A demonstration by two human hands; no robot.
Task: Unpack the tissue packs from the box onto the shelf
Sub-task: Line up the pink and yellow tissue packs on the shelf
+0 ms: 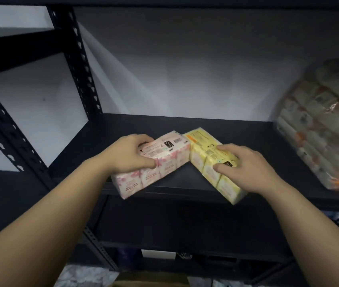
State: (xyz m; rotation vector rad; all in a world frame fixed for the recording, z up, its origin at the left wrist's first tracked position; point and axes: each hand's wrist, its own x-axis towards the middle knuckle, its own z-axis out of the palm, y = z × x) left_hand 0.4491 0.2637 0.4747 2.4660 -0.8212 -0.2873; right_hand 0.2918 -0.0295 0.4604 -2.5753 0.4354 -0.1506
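**Two tissue packs held at the shelf edge**

On the left, a black post (77, 65) with holes stands up beside the shelf (185, 129). A white wall (205, 69) is behind it. The shelf board is dark, and its middle and back are bare. Far to the right, a big blurry bag of packs (322, 125) in white and orange sits on the same shelf, well apart from the hands. Down at the bottom edge, a bit of brown box (150, 281) shows below the shelf.

Both bare arms reach forward and up from the bottom corners toward the front of the shelf.

The left hand (129, 155) lies on top of the pink pack (154, 164). Its thumb presses the front side and its fingers curl over the back, so it grips the pack. The pink pack lies on the front edge of the shelf, with its near end sticking out past the edge.

The right hand (245, 168) grips the yellow pack (210, 160) the same way, fingers over the top and thumb on the front side. This pack is also at the front edge, slanted the other way. The far ends of the two packs touch in the middle, making a pointed roof shape.
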